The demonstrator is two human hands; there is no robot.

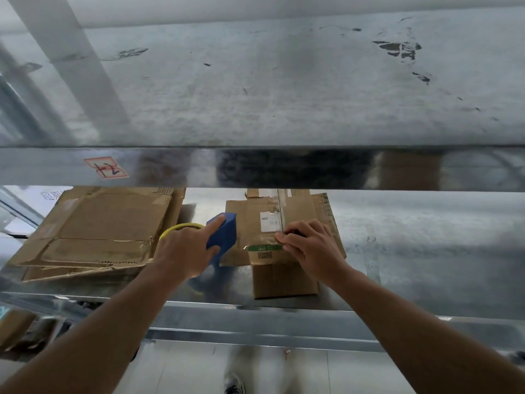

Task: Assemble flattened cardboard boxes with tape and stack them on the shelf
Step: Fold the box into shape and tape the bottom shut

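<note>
A small cardboard box [284, 280] stands on the metal shelf [426, 265], its top flaps folded in, with a white label and a strip of clear tape [281, 211] running along its seam. My right hand [309, 248] presses its fingertips on the tape at the box's near top edge. My left hand [184, 251] grips a blue tape dispenser [223, 233] with a yellow-rimmed roll [179, 228], just left of the box. A pile of flattened cardboard boxes [99, 231] lies on the shelf to the left.
An upper metal shelf [255, 169] juts out right above the work area, its front lip low over the box. More cardboard lies flat under and behind the box [329, 217]. Below the shelf edge is a light floor [184, 371].
</note>
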